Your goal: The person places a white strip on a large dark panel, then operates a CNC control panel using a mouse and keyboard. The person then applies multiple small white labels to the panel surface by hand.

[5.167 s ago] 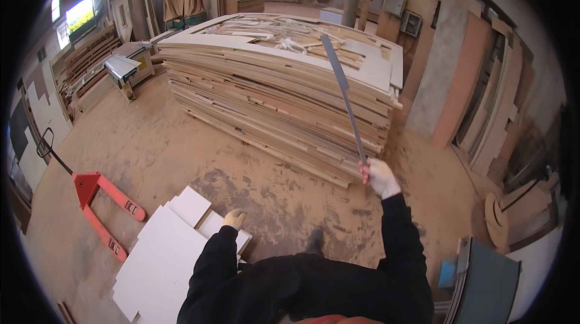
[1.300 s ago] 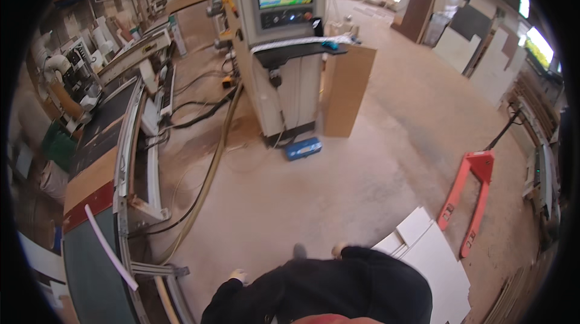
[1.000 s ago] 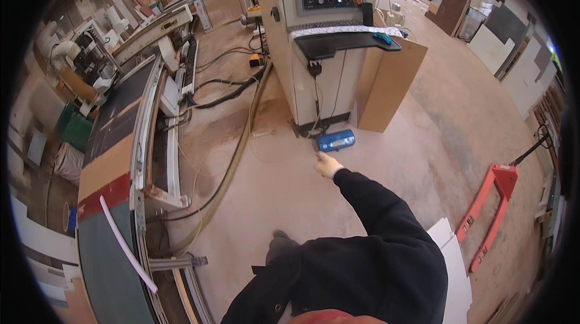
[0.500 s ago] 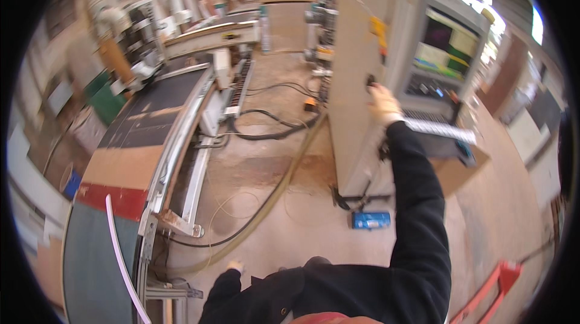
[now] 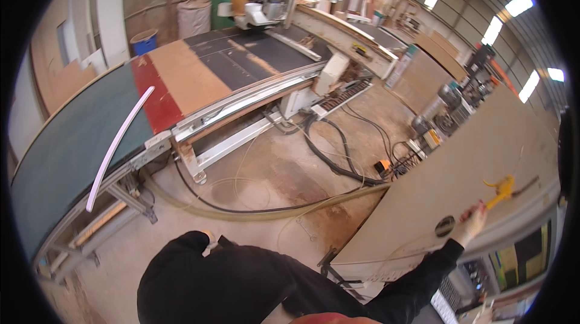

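Yellow tool (image 5: 500, 191): at side of cabinet (image 5: 417, 203), far R of view, above screen (image 5: 522, 257).
Long axis: seems to slant lower L to upper R; yellow end faces R hand (image 5: 475, 225), dark end points away.
Nearer hand: R, by a lot; tool sits just up & R of its fingertips, roughly in line w/ its reach.
R hand: fingers part-curled at tool's lower end; touching or just short, can't tell; grip can't tell either.
Dark disc (image 5: 445, 225): same panel, just L of R hand.
L hand (image 5: 208, 239): mostly hidden by sleeve (image 5: 172, 269); can't tell if open or holding; tool well off to its R.
Hose (image 5: 350, 198): on floor, btwn cabinet & bench (image 5: 66, 149).
Strip (image 5: 115, 152): pale, curved, on bench, well L of tool.
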`<move>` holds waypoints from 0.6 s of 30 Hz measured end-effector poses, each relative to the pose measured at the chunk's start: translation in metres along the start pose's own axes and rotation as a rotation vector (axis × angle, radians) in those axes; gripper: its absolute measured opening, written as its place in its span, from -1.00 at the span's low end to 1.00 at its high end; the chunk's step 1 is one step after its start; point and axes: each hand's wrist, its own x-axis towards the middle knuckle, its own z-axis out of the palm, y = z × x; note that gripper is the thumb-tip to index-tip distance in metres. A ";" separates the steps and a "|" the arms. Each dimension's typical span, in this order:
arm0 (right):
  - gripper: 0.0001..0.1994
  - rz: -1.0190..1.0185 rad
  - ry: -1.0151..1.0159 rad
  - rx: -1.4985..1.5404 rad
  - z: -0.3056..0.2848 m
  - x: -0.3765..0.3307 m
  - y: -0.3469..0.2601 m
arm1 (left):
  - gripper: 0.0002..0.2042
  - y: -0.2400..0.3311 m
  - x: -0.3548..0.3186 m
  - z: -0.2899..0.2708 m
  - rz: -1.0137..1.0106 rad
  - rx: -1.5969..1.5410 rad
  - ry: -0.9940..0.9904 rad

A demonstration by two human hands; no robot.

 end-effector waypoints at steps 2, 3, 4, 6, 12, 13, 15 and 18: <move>-0.67 -0.044 -0.027 0.148 0.016 0.003 -0.044 | -0.67 -0.009 0.007 -0.005 -0.017 0.115 0.028; -0.70 -0.123 -0.056 0.216 0.026 0.000 -0.061 | -0.67 -0.004 0.010 -0.012 0.048 0.187 0.028; -0.74 -0.181 -0.119 0.325 0.036 -0.005 -0.076 | -0.65 0.004 0.010 -0.020 0.095 0.270 0.025; -0.71 -0.293 -0.250 0.312 0.059 -0.024 -0.082 | -0.69 0.032 0.006 -0.056 0.285 0.722 0.007; -0.84 0.137 -1.037 -0.313 0.168 -0.163 0.044 | -0.34 0.251 -0.087 -0.149 1.141 -0.947 0.036; -0.80 0.181 -1.259 -0.364 0.184 -0.194 0.070 | -0.36 0.278 -0.108 -0.156 1.234 -1.142 -0.175; -0.80 0.098 -1.488 -0.659 0.203 -0.261 0.121 | -0.39 0.317 -0.142 -0.164 1.209 -1.502 -0.369; -0.59 -0.063 -1.758 -0.631 0.213 -0.335 0.176 | -0.42 0.324 -0.166 -0.178 0.910 -1.805 -0.372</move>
